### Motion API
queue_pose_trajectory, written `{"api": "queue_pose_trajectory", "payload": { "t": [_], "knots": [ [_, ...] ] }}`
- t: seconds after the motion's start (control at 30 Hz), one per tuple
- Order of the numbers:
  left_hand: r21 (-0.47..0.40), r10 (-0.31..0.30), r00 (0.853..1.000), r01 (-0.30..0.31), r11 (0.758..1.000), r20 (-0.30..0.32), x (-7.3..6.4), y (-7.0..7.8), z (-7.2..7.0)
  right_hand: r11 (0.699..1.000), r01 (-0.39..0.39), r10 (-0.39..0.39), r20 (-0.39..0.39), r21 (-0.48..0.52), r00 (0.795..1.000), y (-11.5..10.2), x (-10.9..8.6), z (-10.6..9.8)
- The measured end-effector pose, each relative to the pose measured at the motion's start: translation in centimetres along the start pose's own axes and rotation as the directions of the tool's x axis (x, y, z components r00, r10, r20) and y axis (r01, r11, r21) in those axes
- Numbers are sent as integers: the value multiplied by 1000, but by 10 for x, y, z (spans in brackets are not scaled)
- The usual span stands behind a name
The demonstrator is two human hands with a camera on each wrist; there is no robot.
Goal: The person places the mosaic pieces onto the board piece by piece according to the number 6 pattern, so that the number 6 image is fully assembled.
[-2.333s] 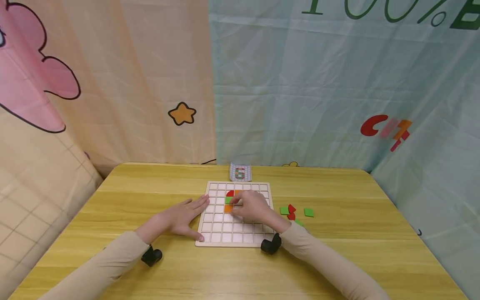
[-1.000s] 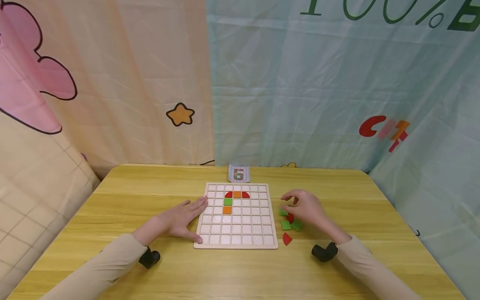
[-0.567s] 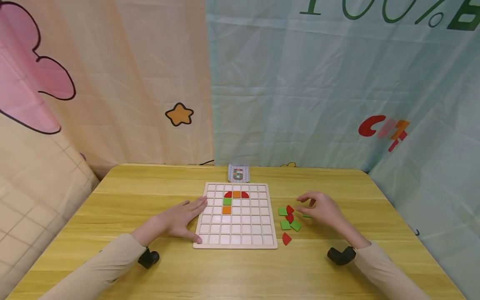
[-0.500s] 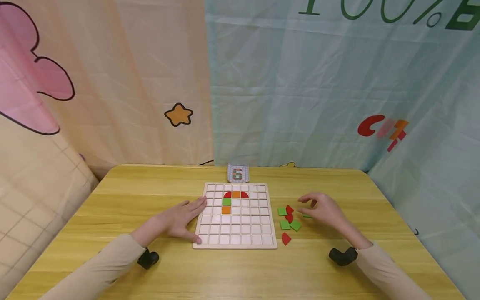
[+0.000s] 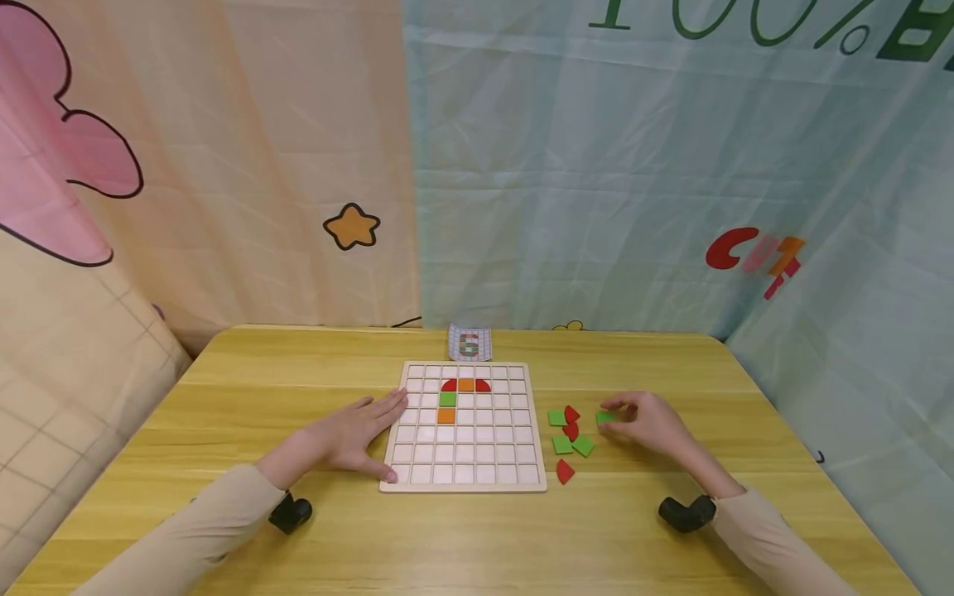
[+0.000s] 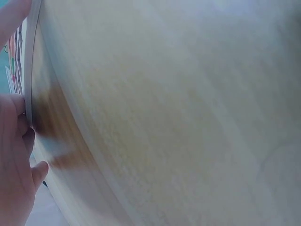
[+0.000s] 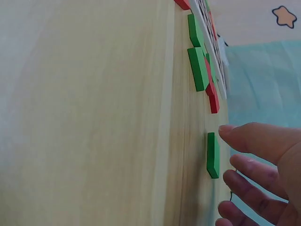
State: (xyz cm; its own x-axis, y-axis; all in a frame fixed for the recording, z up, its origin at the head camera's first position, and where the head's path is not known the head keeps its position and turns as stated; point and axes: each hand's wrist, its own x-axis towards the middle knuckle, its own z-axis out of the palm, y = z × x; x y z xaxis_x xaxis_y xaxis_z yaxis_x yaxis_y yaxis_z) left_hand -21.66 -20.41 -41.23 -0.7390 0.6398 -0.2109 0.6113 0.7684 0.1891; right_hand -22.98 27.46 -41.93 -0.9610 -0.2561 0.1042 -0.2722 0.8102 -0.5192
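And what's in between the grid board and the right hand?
In the head view, small green tiles and red tiles lie on the table there, plus a lone green square right by the right hand.

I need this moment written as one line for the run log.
left hand: touches left edge of grid board | right hand: at outlying green tile, contact unclear | grid board: five tiles placed
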Motion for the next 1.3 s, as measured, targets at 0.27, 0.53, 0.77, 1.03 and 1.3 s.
{"api": "queue_pose_trajectory", "payload": {
  "t": [0.27,0.53,0.77,1.03,1.3],
  "knots": [
    [-2,-5,1000,5,1000,0,-1,1,-1,999,-28,28,27,16,999,5,-3,0],
    [4,2,1000,-2,1000,4,0,2,-2,1000,-2,1,32,11,999,11,-3,-1],
    [-3,-10,1000,10,1000,9,0,1,-1,1000,19,-20,42,7,999,13,-2,-1],
    [-3,-9,1000,9,1000,0,1,-2,1,997,78,-78,36,-8,996,10,-1,-2],
    [-1,-9,1000,9,1000,1,1,-1,1,997,53,-50,62,-47,997,9,1,-1]
  ]
}}
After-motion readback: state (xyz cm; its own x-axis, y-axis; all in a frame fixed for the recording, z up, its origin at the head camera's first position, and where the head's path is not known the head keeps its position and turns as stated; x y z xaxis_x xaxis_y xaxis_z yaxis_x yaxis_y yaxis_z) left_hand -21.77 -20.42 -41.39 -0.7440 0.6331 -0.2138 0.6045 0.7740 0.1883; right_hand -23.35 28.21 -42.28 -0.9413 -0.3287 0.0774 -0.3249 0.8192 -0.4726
